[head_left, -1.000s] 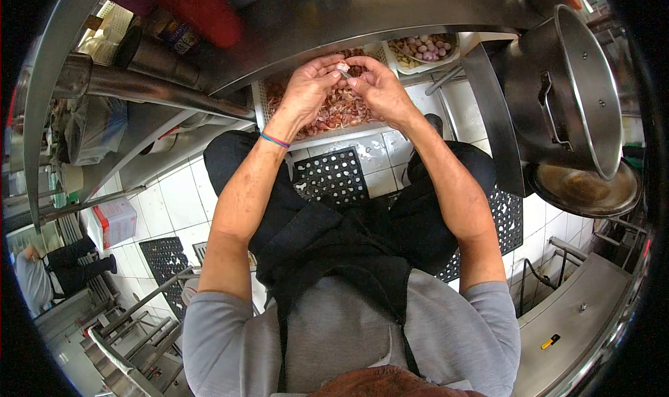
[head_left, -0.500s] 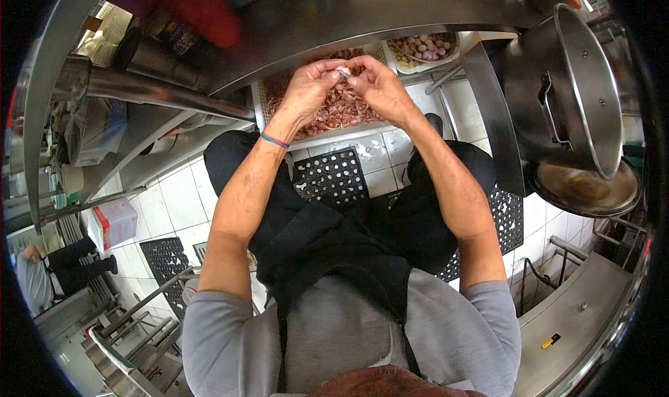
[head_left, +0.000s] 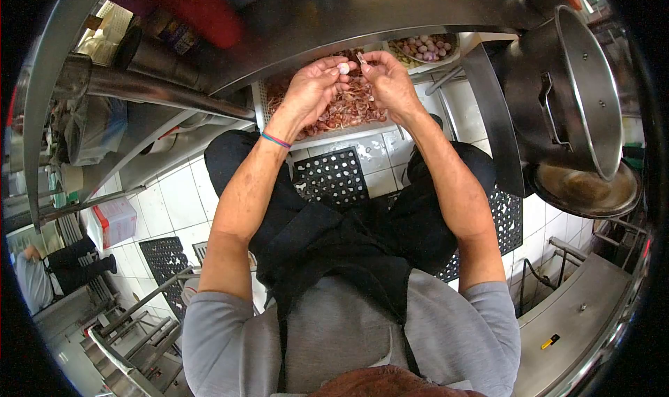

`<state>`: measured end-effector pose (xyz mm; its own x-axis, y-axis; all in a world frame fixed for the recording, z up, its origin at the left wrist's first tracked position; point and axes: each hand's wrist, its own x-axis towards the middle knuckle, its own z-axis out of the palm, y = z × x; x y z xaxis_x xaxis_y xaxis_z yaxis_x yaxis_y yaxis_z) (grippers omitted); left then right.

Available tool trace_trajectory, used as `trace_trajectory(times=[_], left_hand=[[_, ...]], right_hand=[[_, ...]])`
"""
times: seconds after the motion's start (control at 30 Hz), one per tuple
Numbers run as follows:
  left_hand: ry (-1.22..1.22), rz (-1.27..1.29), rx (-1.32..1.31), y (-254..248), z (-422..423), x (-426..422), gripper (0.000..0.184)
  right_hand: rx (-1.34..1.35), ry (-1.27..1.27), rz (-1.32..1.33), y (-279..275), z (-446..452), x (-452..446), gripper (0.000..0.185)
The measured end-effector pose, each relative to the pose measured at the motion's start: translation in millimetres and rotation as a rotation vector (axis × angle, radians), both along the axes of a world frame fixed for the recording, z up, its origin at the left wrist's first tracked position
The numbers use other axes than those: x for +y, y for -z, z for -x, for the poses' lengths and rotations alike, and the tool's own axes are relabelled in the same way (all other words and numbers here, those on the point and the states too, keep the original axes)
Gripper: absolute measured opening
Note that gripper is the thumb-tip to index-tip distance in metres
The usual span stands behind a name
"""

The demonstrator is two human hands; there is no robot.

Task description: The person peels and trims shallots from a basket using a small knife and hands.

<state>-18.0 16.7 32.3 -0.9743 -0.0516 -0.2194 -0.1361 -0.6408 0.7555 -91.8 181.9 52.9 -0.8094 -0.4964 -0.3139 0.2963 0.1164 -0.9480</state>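
Over a white crate [head_left: 263, 111] full of reddish-brown papery pieces, my left hand [head_left: 313, 85] pinches a small pale bulb [head_left: 343, 68] between thumb and fingers. My right hand [head_left: 390, 83] is just to the right, closed on a small blade [head_left: 362, 58] whose tip shows above the thumb. The two hands are a little apart. Behind my right hand stands a white container [head_left: 456, 51] with round pinkish bulbs [head_left: 425, 47] and yellowish-green ones beside them.
A steel shelf edge [head_left: 390, 32] runs just beyond the hands. At right are a large pot [head_left: 568, 94] and a round lid [head_left: 585, 188]. Black perforated mats [head_left: 327, 177] lie on white tiles. A person [head_left: 42, 275] and a red-and-white box [head_left: 113, 223] are at far left.
My right hand has moved right, away from my left hand, with the blade. The pale bulb in my left hand now shows more fully.
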Motion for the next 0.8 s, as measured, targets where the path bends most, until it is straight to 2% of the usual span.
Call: trace_trajectory(times=[0.17,0.27,0.47,0.8], left_hand=[[-0.03,-0.023,-0.015,2,-1,-4,0.026],[-0.043,-0.022,-0.022,3,-1,-4,0.025],[-0.037,-0.01,-0.04,11,0,-7,0.023],[-0.028,0.0,-0.024,10,0,-3,0.024]], right_hand=[[0.237,-0.013,-0.061,15,-2,-1,0.021],[0.266,-0.13,-0.149,14,0,2,0.025],[0.344,-0.214,-0.122,1,-8,-1,0.033],[0.364,-0.238,-0.082,3,-10,-3,0.03]])
